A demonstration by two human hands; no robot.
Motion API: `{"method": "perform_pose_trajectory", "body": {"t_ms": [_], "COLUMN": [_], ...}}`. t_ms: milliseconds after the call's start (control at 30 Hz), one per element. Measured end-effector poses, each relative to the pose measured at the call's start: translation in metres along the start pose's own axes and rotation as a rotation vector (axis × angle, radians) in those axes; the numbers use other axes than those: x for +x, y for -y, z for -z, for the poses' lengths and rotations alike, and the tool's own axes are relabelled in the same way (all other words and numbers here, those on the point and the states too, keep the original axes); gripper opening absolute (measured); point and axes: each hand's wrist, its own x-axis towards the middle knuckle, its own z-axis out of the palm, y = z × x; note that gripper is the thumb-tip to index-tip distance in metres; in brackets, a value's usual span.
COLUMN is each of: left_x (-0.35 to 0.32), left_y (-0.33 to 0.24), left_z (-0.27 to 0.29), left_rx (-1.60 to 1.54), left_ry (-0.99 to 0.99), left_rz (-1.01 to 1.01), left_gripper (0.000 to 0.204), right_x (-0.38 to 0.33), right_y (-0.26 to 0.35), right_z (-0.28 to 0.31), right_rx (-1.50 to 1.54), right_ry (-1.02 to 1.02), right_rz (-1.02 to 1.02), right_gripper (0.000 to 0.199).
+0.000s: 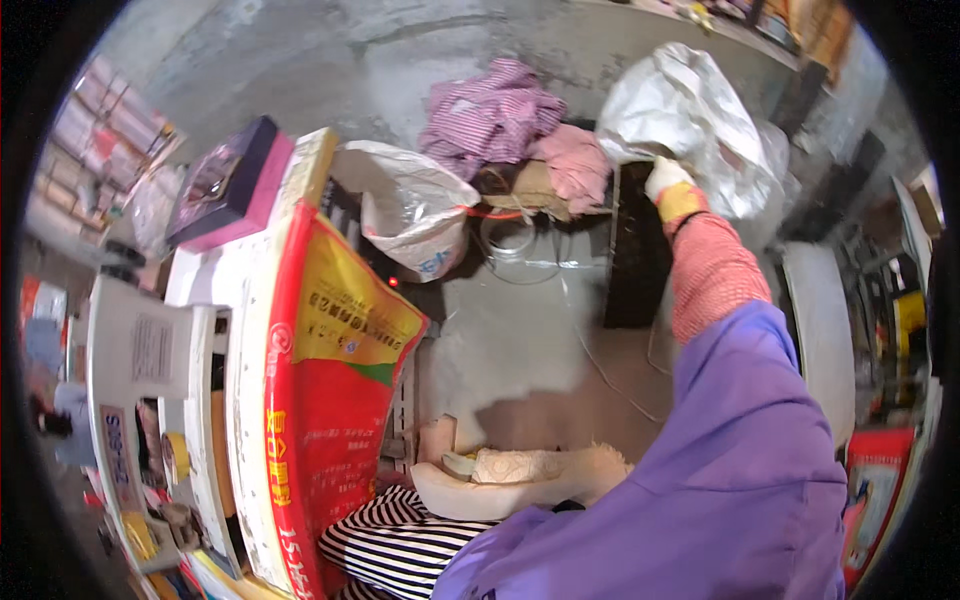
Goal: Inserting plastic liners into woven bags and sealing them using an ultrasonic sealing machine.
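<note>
From the head view I see my right hand (pixel 667 178) stretched far forward, in a pale glove with a yellow cuff, closed on the lower edge of a big silvery-white woven sack (pixel 690 115) that bulges up at the far right of the floor area. My arm runs back from it in a pink knitted sleeve (pixel 712 275) under a wide purple sleeve (pixel 740 450) that fills the lower right of the picture. My left hand is not in view, so I cannot tell its state. Just left of the sack lies a heap of cloth: a purple-and-white striped garment (pixel 490 115) with a plain pink one (pixel 575 165) beside it, both resting on a low stand whose edge shows under them. Further left a second white sack (pixel 415 205), crumpled and open-mouthed, leans against a tall red and yellow printed bag (pixel 325 400) that stands upright in the left middle of the frame. Behind that bag sits a dark purple box with a pink side (pixel 230 185) on top of a white surface. At the far left is a white sewing machine (pixel 140 370). Near my lap I see black-and-white striped fabric (pixel 395 545) and, just above it, a cream cushion-like piece (pixel 510 480) with a patterned pad on it. A thin clear cord (pixel 590 350) trails over the grey concrete floor (pixel 500 340) between the cushion and the sack.
</note>
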Motion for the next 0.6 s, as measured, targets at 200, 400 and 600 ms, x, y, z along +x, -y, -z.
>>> {"method": "perform_pose_trajectory", "body": {"t_ms": [200,400,600], "left_x": [0.01,-0.048,-0.055], "left_y": [0.053,0.063,0.013], "left_z": [0.017,0.018,0.033], "left_rx": [0.922,0.032,-0.052], "left_ry": [0.02,-0.157,-0.133], "left_rz": [0.199,0.518,0.727], "left_gripper": [0.022,0.021,0.025], "right_x": [0.085,0.122,0.125], "right_y": [-0.054,-0.032,-0.052], "right_z": [-0.044,-0.05,-0.078], "right_rx": [0.093,-0.353,1.463], "right_ry": [0.035,0.408,0.766], "right_rz": [0.385,0.11,-0.411], "right_gripper": [0.034,0.059,0.054]}}
